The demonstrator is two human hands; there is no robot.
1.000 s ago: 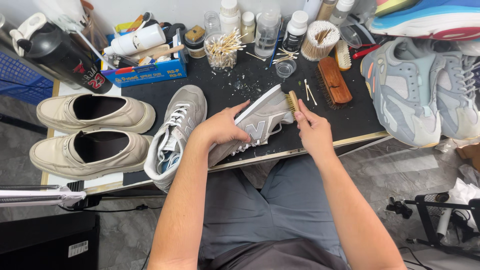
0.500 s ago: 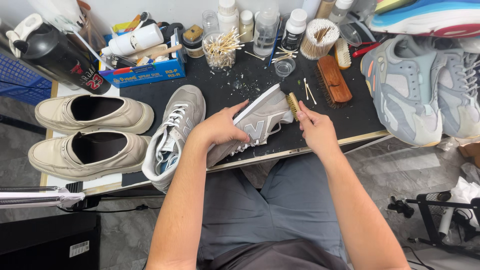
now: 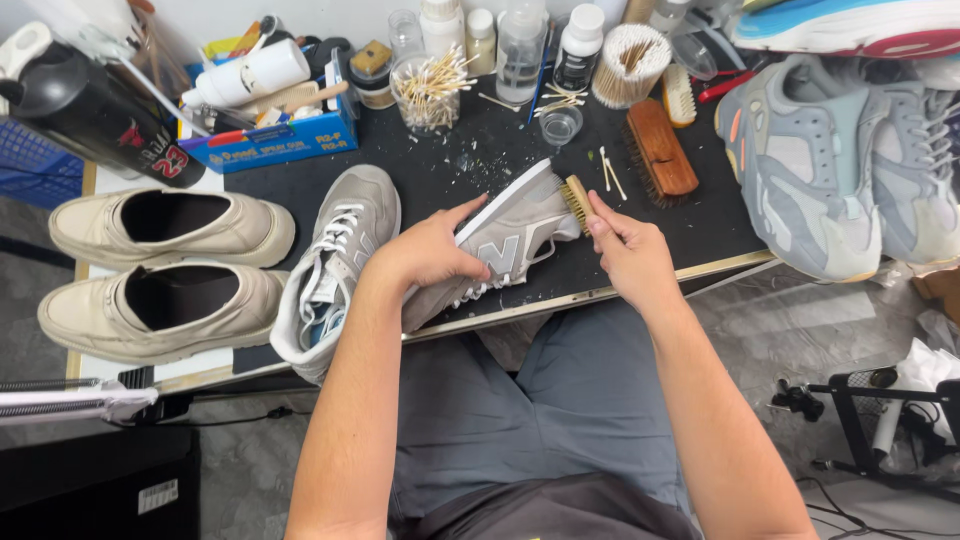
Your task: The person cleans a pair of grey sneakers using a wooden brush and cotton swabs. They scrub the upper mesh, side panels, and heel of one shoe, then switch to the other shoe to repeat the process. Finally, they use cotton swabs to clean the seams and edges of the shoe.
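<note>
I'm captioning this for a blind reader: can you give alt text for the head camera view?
A person's left hand holds a grey sneaker on its side while the right hand presses a small brush to its heel, over a black work table. Its mate and two beige shoes lie to the left.

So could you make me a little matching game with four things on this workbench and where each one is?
Things:
1. small brush
2. grey sneaker
3. cream shoes
4. wooden brush

Places:
A. lying free on the black mat
B. gripped on its side by the left hand
C. side by side at the table's left end
D. in the right hand, at the sneaker's heel

Pairs: 1-D, 2-B, 3-C, 4-A
</note>
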